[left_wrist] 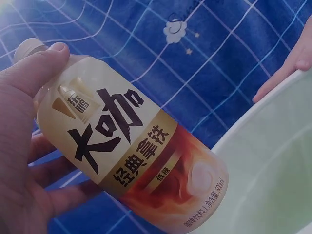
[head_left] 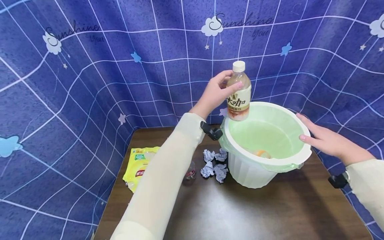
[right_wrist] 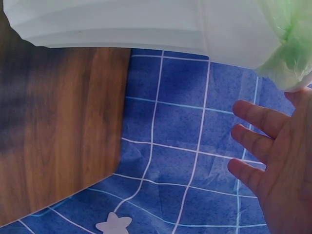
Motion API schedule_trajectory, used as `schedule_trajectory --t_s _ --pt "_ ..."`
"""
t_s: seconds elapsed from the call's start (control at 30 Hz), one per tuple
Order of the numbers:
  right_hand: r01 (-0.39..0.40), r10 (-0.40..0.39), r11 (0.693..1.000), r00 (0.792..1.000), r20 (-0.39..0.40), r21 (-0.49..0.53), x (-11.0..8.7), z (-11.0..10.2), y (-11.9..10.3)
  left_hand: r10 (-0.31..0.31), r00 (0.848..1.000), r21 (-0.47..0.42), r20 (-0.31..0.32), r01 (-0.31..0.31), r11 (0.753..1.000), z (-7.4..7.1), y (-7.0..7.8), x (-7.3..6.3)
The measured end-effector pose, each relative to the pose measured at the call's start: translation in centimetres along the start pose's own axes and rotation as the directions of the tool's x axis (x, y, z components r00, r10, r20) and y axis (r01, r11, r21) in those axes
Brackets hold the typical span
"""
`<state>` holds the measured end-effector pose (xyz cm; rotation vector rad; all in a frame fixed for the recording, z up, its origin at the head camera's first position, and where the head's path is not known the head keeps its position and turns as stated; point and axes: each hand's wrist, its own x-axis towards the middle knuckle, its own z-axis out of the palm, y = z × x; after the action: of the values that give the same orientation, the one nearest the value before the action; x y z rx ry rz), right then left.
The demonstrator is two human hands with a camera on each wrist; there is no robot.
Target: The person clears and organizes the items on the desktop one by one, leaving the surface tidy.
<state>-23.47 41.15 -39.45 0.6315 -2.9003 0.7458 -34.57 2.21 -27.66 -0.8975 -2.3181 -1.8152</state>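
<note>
My left hand (head_left: 216, 91) grips a plastic coffee-drink bottle (head_left: 239, 96) with a white cap and cream-and-brown label. Thumb and fingers wrap its upper part in the left wrist view, where the bottle (left_wrist: 131, 146) leans. In the head view it overlaps the left rim of a white bin (head_left: 247, 170) lined with a thin green bag (head_left: 270, 133). My right hand (head_left: 327, 138) rests at the bin's right rim, thumb over the edge. Its other fingers (right_wrist: 258, 117) are spread below the rim in the right wrist view. Something orange and round (head_left: 262, 154) lies inside the bin.
Several crumpled paper balls (head_left: 214, 165) lie left of the bin on the brown wooden table (head_left: 210, 213). A clear bottle (head_left: 190, 175) is partly hidden by my left sleeve, beside a yellow package (head_left: 139, 163). A blue patterned curtain (head_left: 168, 66) surrounds the table.
</note>
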Motion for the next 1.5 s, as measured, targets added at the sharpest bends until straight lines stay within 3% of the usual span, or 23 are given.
schedule_trajectory --t_s 0.37,0.77,1.13,1.5 --pt "0.013 -0.013 1.000 1.000 -0.023 0.006 -0.1 0.1 -0.2 -0.035 0.995 0.049 0.096 0.031 0.998 3.5 -1.7 -1.1" --pt "0.008 -0.008 1.000 1.000 -0.009 0.013 0.1 0.1 -0.5 -0.041 0.992 -0.024 0.123 0.044 0.999 5.1 -3.6 -2.3" --pt "-0.015 0.015 1.000 1.000 -0.004 0.017 0.0 0.1 -0.5 -0.032 0.994 -0.019 0.104 0.035 0.999 3.4 -3.8 -3.1" --pt "-0.042 0.041 0.999 0.999 0.014 0.019 -0.1 0.1 -0.5 -0.003 1.000 -0.066 0.029 0.005 0.998 -0.9 -5.5 -5.2"
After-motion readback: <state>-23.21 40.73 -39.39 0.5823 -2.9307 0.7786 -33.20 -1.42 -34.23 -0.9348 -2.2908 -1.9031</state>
